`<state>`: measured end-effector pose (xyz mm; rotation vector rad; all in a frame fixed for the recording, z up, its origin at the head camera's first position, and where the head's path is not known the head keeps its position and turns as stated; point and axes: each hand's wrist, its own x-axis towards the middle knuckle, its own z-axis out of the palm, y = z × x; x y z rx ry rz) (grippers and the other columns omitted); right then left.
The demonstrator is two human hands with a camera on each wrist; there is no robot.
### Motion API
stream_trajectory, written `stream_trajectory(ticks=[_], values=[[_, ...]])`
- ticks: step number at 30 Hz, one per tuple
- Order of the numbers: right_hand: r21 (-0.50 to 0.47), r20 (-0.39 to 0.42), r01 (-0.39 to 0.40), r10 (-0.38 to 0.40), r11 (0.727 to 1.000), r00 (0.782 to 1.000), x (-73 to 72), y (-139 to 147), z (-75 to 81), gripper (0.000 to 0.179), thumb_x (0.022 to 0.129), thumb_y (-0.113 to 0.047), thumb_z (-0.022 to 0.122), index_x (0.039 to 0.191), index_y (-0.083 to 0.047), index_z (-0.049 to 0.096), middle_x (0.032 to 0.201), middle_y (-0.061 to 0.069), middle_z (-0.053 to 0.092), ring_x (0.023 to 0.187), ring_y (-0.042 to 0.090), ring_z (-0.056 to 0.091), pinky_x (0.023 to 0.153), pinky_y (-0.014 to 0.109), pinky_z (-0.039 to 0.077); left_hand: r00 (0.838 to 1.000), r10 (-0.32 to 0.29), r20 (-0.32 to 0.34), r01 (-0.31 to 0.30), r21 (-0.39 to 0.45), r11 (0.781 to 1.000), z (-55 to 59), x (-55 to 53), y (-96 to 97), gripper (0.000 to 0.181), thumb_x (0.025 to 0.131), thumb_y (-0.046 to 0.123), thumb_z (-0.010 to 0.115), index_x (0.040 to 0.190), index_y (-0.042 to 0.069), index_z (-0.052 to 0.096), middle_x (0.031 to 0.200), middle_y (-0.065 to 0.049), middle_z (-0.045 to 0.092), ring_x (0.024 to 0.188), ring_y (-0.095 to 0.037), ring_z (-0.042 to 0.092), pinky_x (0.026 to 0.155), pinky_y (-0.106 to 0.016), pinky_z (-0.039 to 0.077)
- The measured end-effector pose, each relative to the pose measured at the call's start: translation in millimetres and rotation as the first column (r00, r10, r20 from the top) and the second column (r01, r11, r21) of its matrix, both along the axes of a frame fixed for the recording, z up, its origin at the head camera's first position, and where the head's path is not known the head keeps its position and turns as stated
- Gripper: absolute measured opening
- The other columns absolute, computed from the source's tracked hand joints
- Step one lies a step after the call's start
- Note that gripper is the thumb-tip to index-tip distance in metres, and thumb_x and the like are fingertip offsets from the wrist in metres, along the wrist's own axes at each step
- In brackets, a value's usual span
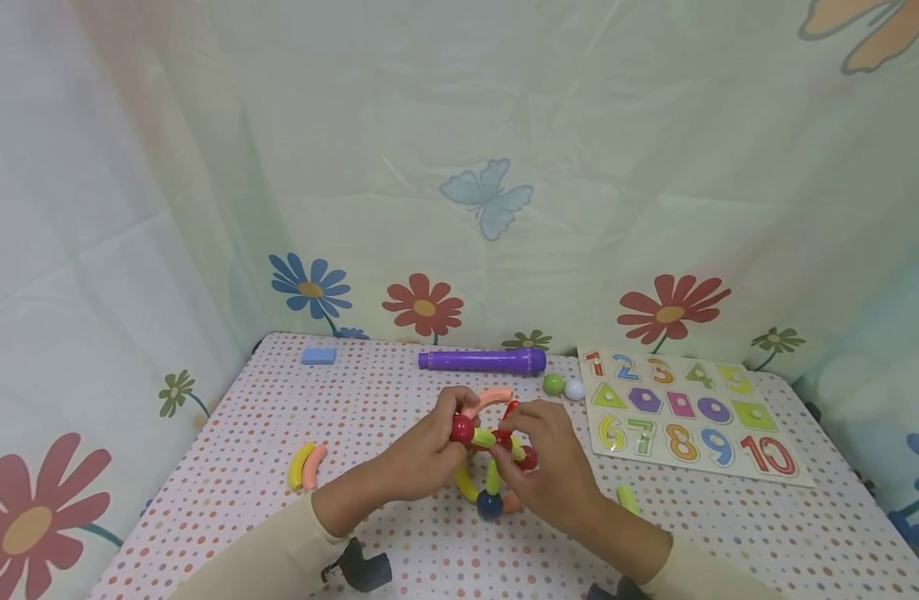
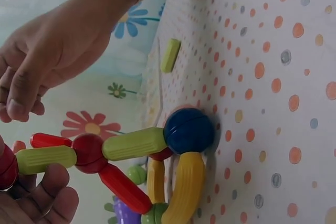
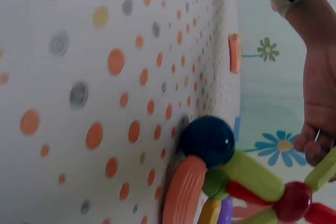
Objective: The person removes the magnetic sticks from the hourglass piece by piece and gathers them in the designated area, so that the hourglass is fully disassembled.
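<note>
A ball-and-stick construction toy [image 1: 491, 477] stands in front of me. It joins red, navy and green balls with green, red, yellow and pink sticks. My left hand [image 1: 427, 450] grips its raised top at a red ball [image 1: 462, 429] and a light green stick [image 2: 46, 160]. The navy ball [image 2: 190, 131] is down at the table. Close over the toy's right side is my right hand [image 1: 558, 464], fingers loosely bent. In the left wrist view its fingertips are apart from a red stick [image 2: 50, 140] and hold nothing visible.
Yellow [image 1: 299, 467] and pink [image 1: 315, 467] curved sticks lie left, a green stick [image 1: 627, 500] right. Behind are a purple microphone-shaped toy [image 1: 481, 361], a green ball [image 1: 553, 384], a white ball [image 1: 574, 389] and a blue block [image 1: 319, 357]. A number puzzle board [image 1: 699, 463] lies right.
</note>
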<state>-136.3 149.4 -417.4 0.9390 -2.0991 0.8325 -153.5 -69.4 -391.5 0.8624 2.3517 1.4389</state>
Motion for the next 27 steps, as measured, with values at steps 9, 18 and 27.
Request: stream_trajectory(ticks=[9,18,27], values=[[0.183,-0.023,-0.011,0.015,0.983,1.000,7.4,-16,5.1,0.045,0.080,-0.014,0.083,0.119,-0.006,0.064,0.118,0.004,0.061,0.102,0.019,0.056,0.088,0.026,0.048,0.998,-0.057,-0.026,0.058,0.041,0.997,-1.3,2.1,0.7,0.055,0.094,-0.001,0.036,0.146,0.008,0.022,0.143,-0.006,0.039,0.105,-0.016,0.062,0.087,-0.024,0.052],[0.201,-0.103,0.118,-0.099,0.973,0.990,5.1,-27,9.4,0.060,0.066,-0.017,0.095,0.118,-0.005,0.067,0.112,0.007,0.061,0.101,0.024,0.058,0.086,0.034,0.051,0.997,-0.075,-0.017,0.075,-0.021,0.997,4.9,10.2,0.8,0.066,0.096,0.013,0.036,0.157,0.013,0.011,0.147,-0.003,0.038,0.118,-0.011,0.053,0.101,-0.030,0.047],[0.177,-0.111,0.077,-0.058,0.981,0.992,6.9,-23,10.8,0.045,0.073,-0.020,0.088,0.113,-0.008,0.071,0.107,0.003,0.066,0.096,0.021,0.061,0.083,0.033,0.054,0.986,-0.092,-0.140,0.097,0.029,0.995,5.2,1.6,-9.2,0.066,0.094,-0.003,0.035,0.156,0.019,0.037,0.151,0.006,0.042,0.119,-0.012,0.053,0.098,-0.032,0.050]])
